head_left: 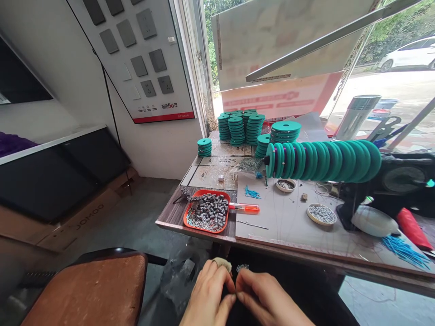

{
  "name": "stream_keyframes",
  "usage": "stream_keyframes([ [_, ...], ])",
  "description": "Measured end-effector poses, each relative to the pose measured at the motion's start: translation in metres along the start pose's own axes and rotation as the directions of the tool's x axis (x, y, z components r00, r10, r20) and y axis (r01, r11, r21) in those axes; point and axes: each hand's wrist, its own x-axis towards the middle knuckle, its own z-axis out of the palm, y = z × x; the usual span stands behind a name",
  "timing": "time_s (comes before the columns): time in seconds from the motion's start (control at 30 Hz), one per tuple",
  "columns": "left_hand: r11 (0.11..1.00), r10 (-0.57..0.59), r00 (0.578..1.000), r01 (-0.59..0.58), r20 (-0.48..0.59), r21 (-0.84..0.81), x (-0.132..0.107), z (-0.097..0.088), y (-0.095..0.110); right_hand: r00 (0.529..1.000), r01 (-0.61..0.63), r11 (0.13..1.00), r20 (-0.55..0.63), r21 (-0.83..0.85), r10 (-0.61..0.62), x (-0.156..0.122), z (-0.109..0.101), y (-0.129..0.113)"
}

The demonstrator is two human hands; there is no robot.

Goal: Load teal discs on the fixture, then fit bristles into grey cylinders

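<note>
My left hand (pixel 210 294) and my right hand (pixel 264 294) meet low in front of me, below the table edge, over dark clothing. Both are closed, thumb and forefinger pinched, with the fingertips almost touching. Whatever lies between them is too small to make out. A beige, cloth-like piece (pixel 223 264) shows just beyond the left forefinger. Past the right fingers sits a cluster of thin, silvery metal bits (pixel 242 267); I cannot tell whether the hand touches it. Nearest on the table is an orange-red tray (pixel 185 220) of grey metal cylinders (pixel 211 209) and small shiny pieces.
A rod of green discs (pixel 322 160) juts over the table (pixel 217 240) from a dark machine. Stacked green spools (pixel 237 129) stand behind. Round dishes (pixel 321 214) of small parts, blue ties (pixel 404 251) and a red-orange pen (pixel 244 208) lie around. A brown chair (pixel 91 290) is at left.
</note>
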Motion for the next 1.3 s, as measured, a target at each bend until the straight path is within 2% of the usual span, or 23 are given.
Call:
stream_keyframes([
  [0.17, 1.0, -0.026, 0.999, 0.026, 0.028, -0.01, -0.001, -0.004, 0.012, 1.0, -0.017, 0.999, -0.005, -0.029, 0.017, 0.0, 0.0, -0.001],
  [0.5, 0.994, -0.069, 0.997, 0.072, 0.037, -0.079, -0.006, -0.013, 0.004, 1.0, -0.003, 1.0, 0.001, 0.005, 0.003, -0.003, -0.004, -0.004],
  [0.57, 0.997, -0.033, 0.999, 0.035, 0.03, -0.068, -0.004, -0.009, -0.005, 1.0, 0.017, 1.0, 0.004, 0.016, -0.018, -0.003, -0.003, -0.003],
  [0.73, 0.986, 0.111, 0.99, -0.122, -0.092, -0.117, 0.004, 0.009, -0.027, 0.998, 0.056, 0.998, -0.006, 0.028, -0.056, -0.002, -0.003, -0.002],
  [0.83, 0.981, 0.126, 0.989, -0.136, -0.077, -0.135, 0.004, 0.01, -0.027, 0.999, 0.042, 0.998, -0.007, 0.035, -0.042, -0.002, -0.005, -0.004],
  [1.0, 0.984, 0.075, 0.997, -0.077, -0.015, -0.16, 0.001, 0.004, -0.017, 0.999, 0.035, 0.996, -0.022, 0.078, -0.033, -0.003, -0.006, -0.007],
  [1.3, 0.983, 0.128, 0.99, -0.134, -0.059, -0.124, 0.001, 0.008, -0.02, 0.999, 0.053, 0.979, 0.0, 0.195, -0.054, -0.003, -0.006, -0.004],
])
